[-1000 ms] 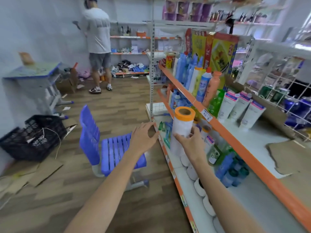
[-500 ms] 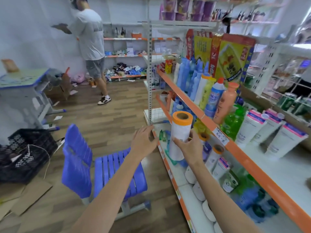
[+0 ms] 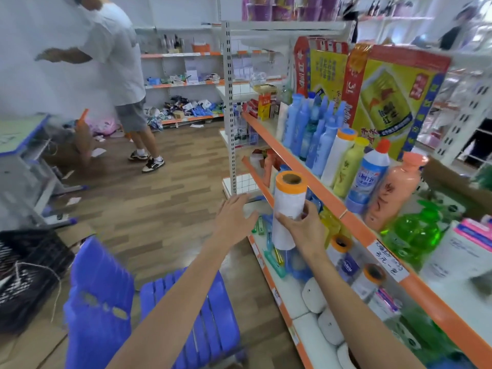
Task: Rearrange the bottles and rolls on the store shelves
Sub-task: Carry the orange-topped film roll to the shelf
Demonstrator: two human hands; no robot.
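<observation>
One roll (image 3: 288,209), white with orange end, upright at frame centre, gripped low by right hand (image 3: 306,230), fingers wrapped round it. Left hand (image 3: 234,217) alongside, fingers spread, holding nothing. Advice: support base with left, keep vertical, steer clear of orange shelf edge (image 3: 330,201), seat beside similar rolls (image 3: 343,249) on lower shelf.

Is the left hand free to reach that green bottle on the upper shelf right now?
Probably not easily. The left hand is open and empty, but the right hand, holding the roll upright, stands between it and the green bottle.
</observation>
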